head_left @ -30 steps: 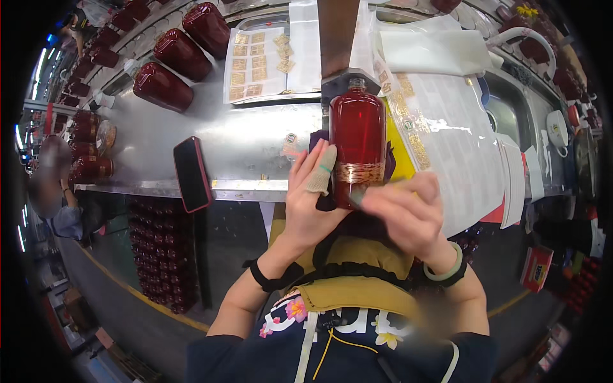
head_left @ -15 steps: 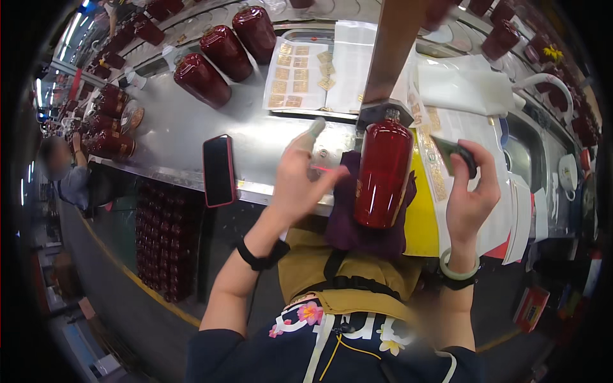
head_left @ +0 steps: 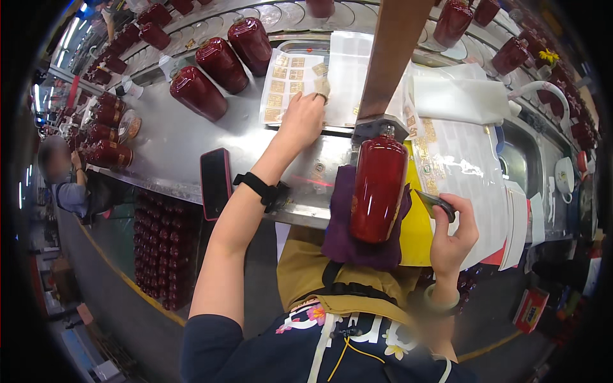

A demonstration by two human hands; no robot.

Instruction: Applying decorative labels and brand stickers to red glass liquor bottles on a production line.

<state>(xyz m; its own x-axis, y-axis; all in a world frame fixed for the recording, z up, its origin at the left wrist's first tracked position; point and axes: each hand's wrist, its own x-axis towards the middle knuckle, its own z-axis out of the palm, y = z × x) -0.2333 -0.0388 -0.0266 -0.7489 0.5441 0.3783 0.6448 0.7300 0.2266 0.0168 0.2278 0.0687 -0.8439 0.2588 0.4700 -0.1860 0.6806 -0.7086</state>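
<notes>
My left hand (head_left: 305,120) reaches over a white sheet carrying rows of small gold labels (head_left: 277,85). Its thumb and forefinger are apart, with the covered forefinger at a loose label; no grip shows. In my right hand (head_left: 456,239) is a small flat scraper (head_left: 439,204) with a dark handle, its pointed end toward the bottle. Between the hands, a glossy dark red bottle (head_left: 379,191) lies on a purple cloth (head_left: 337,223) at the bench edge, its neck against a dark block (head_left: 373,129). No hand touches the bottle.
Several red bottles (head_left: 199,94) stand on the metal bench (head_left: 262,163) at left, near a phone (head_left: 216,182). A brown post (head_left: 396,54) rises behind the block. White sheets (head_left: 456,96), a yellow sheet (head_left: 416,233) and a sink (head_left: 518,163) are at right. A co-worker (head_left: 70,175) is far left.
My left hand has moved from beside the bottle, forward to the gold labels. My right hand has come lower and nearer the bottle, still with the scraper.
</notes>
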